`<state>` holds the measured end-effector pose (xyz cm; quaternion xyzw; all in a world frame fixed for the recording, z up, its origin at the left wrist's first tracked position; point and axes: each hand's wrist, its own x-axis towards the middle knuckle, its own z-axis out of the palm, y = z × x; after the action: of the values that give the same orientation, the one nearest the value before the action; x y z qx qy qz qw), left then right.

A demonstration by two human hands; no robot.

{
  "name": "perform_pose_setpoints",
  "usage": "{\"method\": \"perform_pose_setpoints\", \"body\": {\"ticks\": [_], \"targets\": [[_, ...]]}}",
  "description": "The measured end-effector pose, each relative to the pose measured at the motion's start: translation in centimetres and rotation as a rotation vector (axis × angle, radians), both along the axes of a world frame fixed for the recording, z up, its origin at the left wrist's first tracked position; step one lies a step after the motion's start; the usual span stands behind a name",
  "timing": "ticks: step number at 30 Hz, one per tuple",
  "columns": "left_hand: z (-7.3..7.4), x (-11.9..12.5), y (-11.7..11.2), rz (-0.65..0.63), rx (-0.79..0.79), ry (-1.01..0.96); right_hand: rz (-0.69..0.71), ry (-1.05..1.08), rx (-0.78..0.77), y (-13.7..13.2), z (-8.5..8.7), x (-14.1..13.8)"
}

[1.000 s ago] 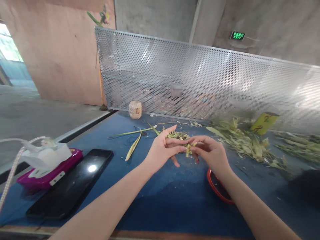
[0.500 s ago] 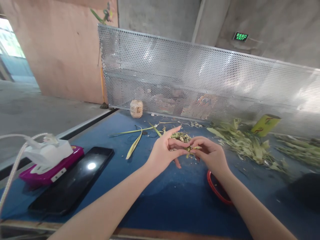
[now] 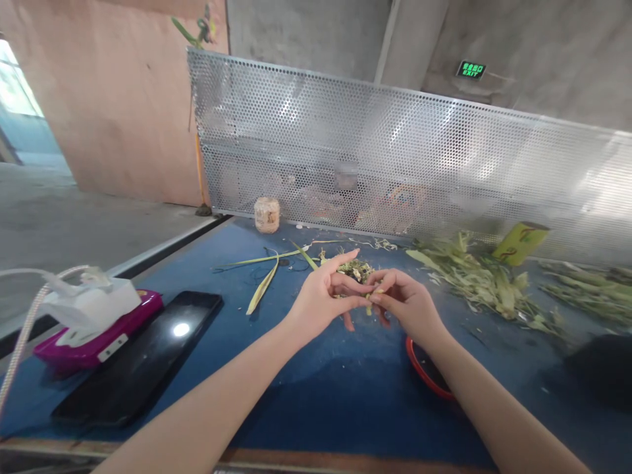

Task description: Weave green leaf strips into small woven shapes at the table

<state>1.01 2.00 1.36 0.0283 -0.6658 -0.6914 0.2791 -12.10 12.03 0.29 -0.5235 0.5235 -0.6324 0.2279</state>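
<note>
My left hand (image 3: 322,295) and my right hand (image 3: 409,304) meet over the middle of the blue table. Between their fingertips is a small yellow-green piece of plant strip (image 3: 368,303), mostly covered by the fingers. My left thumb and a finger pinch it from the left, while the index finger sticks out. From the other side, my right thumb and fingertips are closed on it. Just behind the hands lies a small heap of green plant scraps (image 3: 359,268), partly hidden. A red-rimmed dish (image 3: 419,375) sits under my right forearm, which covers part of it.
Dried leaf strips (image 3: 478,280) and a yellow-green box (image 3: 521,243) lie to the right. Left are a black phone (image 3: 143,362), a magenta power strip (image 3: 99,339) and a loose leaf (image 3: 263,289). A tan jar-shaped object (image 3: 266,215) stands before the perforated metal screen (image 3: 306,131).
The right fingertips have shifted slightly around the plant piece, and less of it shows now. The left hand keeps its pinch. The whole view has moved a little.
</note>
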Motion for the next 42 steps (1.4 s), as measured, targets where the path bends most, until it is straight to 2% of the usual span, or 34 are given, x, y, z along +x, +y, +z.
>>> {"method": "perform_pose_setpoints", "body": {"ticks": [6, 10, 19, 23, 26, 36, 42], "targets": [[-0.1, -0.4, 0.5, 0.043, 0.054, 0.055, -0.106, -0.181, -0.04, -0.4, -0.2, 0.8], [-0.4, -0.7, 0.7, 0.069, 0.115, 0.121, -0.112, -0.23, -0.035, -0.4, -0.1, 0.6], [-0.3, -0.5, 0.4, 0.063, 0.096, 0.058, -0.09, -0.128, -0.099, -0.3, -0.4, 0.4], [-0.6, -0.6, 0.3, 0.05, 0.092, 0.064, -0.129, -0.016, -0.152, -0.3, -0.6, 0.7], [-0.9, -0.7, 0.2, 0.036, 0.078, 0.082, -0.119, -0.006, -0.168, -0.4, -0.7, 0.9], [-0.8, -0.7, -0.7, 0.08, 0.01, 0.076, -0.054, -0.123, -0.002, -0.3, -0.3, 0.6], [-0.5, -0.6, -0.7, 0.025, -0.007, 0.114, -0.114, -0.077, -0.033, -0.3, 0.2, 0.7]]}}
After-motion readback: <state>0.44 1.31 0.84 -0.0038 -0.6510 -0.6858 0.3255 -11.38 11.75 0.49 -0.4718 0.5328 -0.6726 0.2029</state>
